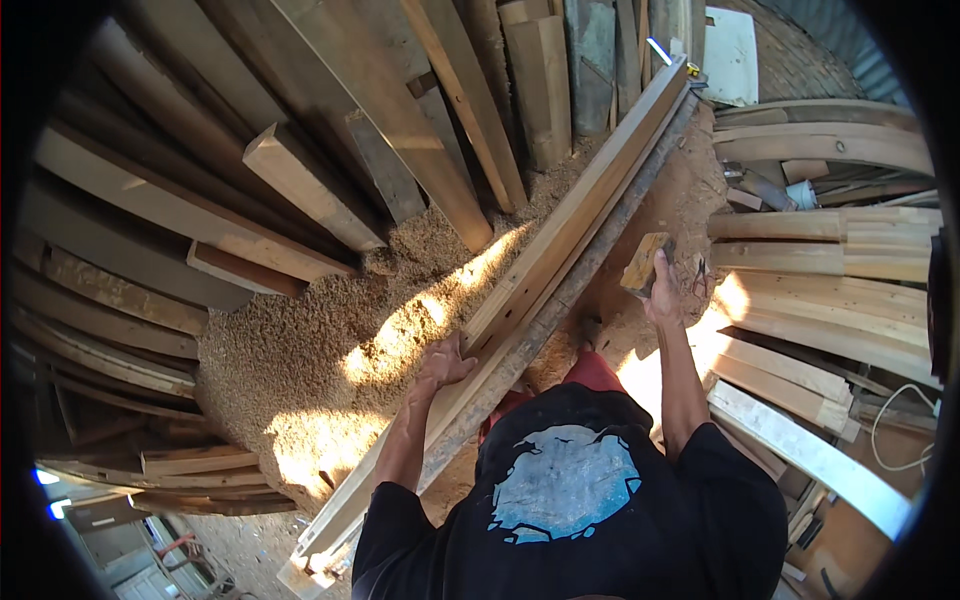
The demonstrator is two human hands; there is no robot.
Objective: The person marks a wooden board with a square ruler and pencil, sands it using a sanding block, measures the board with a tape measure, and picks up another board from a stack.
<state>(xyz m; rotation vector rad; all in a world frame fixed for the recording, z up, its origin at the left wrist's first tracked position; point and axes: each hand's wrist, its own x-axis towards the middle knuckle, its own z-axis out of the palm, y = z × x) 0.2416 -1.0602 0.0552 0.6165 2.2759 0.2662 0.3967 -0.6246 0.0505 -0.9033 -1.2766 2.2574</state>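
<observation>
Sawdust covers the ground in our one view, the head camera looking straight down over a black shirt with a pale blue print. We see a long pale wooden plank running from the lower left corner of the picture up to the top right, lying on a darker grey board that shows along its right edge. Our left hand rests on the plank's left edge about midway along it, fingers curled loosely over the wood rather than clamped. Our right hand is raised to the right of the plank, apart from it, closed around a small yellowish wooden block. Stacked grey timbers lean in at upper left; curved pale planks lie at right.
</observation>
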